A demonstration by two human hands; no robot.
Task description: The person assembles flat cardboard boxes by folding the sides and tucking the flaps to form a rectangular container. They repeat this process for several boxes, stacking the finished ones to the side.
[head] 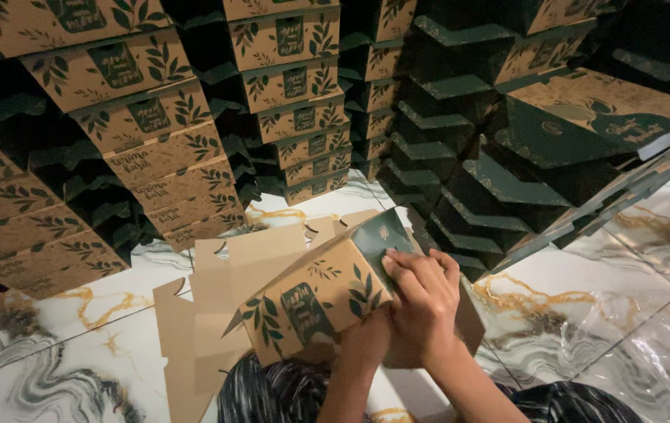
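A half-folded cardboard box (311, 294), tan with green leaf print and a dark green side, is held up over my lap. My right hand (421, 301) grips its right end, fingers pressed on the dark green flap. My left hand (366, 337) is mostly hidden under the box and holds its underside. The box's plain brown flaps (217, 290) still spread out flat to the left, over the floor.
Stacks of folded boxes of the same kind (155, 149) lean in rows at the left and centre (296, 86). Dark green nested boxes and flat sheets (523, 149) pile up at the right. The floor is white marble-pattern tile (624, 313).
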